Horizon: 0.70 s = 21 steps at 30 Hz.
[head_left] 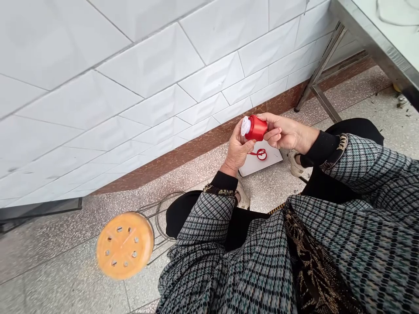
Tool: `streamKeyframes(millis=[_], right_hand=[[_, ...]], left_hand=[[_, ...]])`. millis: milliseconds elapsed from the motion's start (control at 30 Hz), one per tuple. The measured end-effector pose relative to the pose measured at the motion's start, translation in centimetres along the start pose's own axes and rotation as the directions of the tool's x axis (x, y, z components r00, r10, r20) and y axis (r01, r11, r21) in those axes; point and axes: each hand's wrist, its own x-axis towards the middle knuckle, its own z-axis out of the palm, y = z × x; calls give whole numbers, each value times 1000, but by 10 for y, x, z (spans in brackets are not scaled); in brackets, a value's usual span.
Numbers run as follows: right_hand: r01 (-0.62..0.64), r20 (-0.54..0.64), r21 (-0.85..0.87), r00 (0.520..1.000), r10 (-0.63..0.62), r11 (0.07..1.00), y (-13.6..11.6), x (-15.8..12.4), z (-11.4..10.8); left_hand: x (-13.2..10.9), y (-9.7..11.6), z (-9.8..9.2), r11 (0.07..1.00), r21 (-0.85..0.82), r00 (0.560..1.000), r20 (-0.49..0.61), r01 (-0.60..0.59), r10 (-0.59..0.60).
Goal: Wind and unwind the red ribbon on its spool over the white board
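Note:
A roll of shiny red ribbon on a white spool is held up between my two hands. My left hand is closed around the white end, its thumb beneath the roll. On the other side, my right hand grips the red part with fingers curled against it. Below the hands, a curled strip of red ribbon hangs over or lies on a white board; which of the two I cannot tell.
An orange round stool with wire legs stands on the speckled floor at the left. White tiled wall rises in front. A metal-framed table is at the upper right. My shoes flank the board.

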Motion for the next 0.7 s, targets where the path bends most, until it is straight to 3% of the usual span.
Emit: streamKeyframes(millis=[67,167,400,533,700], right_hand=[[121,-66,-23,990,-122,992,9,3,3],[276,-206,-91,935,-290,957,24,9,7],[402,-317,-183,840,-441,897,27,17,7],[450,-333,-200,804,-493,870,19,19,6],[471,-322,-267,779,-538,841,15,20,6]], left_hand=[[-2,3,8,995,-79,997,-44,57,-60],[-5,8,19,984,-155,990,-87,93,-107],[-7,9,35,979,-105,966,-175,173,-189],[-6,3,32,989,-11,960,-237,150,-148],[-4,-1,26,994,105,985,-173,40,-21]])
